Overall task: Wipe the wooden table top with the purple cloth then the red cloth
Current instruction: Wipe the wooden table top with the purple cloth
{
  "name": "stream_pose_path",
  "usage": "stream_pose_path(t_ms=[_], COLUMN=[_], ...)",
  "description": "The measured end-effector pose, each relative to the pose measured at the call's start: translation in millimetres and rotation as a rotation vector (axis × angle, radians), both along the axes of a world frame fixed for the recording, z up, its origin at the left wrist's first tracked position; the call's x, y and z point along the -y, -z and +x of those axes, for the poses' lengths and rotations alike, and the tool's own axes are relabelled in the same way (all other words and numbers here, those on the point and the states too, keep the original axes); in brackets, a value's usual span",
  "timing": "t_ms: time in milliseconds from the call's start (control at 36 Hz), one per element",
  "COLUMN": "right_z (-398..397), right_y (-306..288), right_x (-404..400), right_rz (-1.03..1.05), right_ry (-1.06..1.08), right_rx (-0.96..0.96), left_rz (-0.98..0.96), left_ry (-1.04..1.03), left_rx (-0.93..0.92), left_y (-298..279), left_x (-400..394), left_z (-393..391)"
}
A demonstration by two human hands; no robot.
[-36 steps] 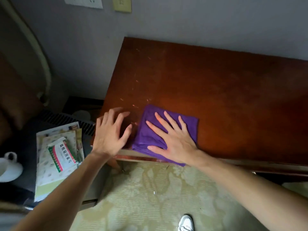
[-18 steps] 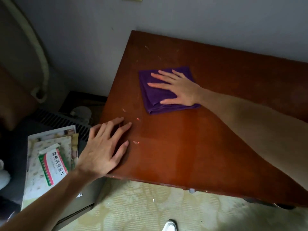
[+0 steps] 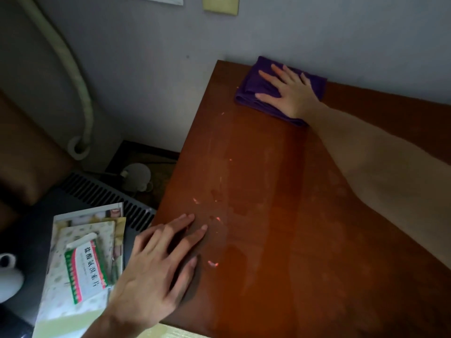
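Nearest, the left hand (image 3: 156,272) lies flat with fingers spread on the glossy wooden table top (image 3: 280,228), holding nothing. Just left of it sits one stack of printed paper packets (image 3: 80,264). Farthest, the right hand (image 3: 290,91) presses flat, fingers splayed, on one folded, soft purple cloth (image 3: 251,93) at the table's far corner by the wall.

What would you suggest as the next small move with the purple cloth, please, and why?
Probably draw the right hand and purple cloth back toward the near edge. The cloth lies at the table's far corner by the wall, while pale specks show near the left hand.
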State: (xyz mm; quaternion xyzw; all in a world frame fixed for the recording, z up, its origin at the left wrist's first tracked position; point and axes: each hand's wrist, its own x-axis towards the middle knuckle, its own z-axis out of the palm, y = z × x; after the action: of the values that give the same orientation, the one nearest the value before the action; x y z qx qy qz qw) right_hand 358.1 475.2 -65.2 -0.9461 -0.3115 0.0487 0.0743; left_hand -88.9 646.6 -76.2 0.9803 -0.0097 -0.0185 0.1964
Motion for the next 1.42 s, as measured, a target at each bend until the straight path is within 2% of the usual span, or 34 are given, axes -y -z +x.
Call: stream_pose_path(t_ms=[222, 472, 722, 917, 1028, 1222, 1306, 1417], right_z=[-56, -181, -342, -447, -432, -331, -277, -205], right_y=[7, 13, 18, 19, 16, 8, 7, 6], right_x=[-16, -19, -36, -39, -33, -34, -41, -53], right_rz=[-0.032, -0.039, -0.055, -0.048, -0.048, -0.090, -0.073, -0.085], right_ry=[0.204, 0.172, 0.039, -0.182, -0.339, -0.565, -0.555, -0.435], right_rx=[-0.017, 0.018, 0.051, 0.081, 0.080, 0.029, 0.017, 0.038], left_rz=[0.003, -0.117, -0.480, -0.432, -0.369, -0.292, -0.240, -0.209], left_ry=[-0.010, -0.092, -0.244, -0.169, -0.136, -0.087, -0.084, -0.084], left_rx=[0.044, 0.221, 0.415, 0.332, 0.313, 0.276, 0.275, 0.248], left_y=[0, 8, 4, -2, -6, -1, 1, 4], left_x=[1, 4, -18, -77, -94, -79, -63, -45], left_z=[0, -6, -11, -18, -17, -8, 3, 33])
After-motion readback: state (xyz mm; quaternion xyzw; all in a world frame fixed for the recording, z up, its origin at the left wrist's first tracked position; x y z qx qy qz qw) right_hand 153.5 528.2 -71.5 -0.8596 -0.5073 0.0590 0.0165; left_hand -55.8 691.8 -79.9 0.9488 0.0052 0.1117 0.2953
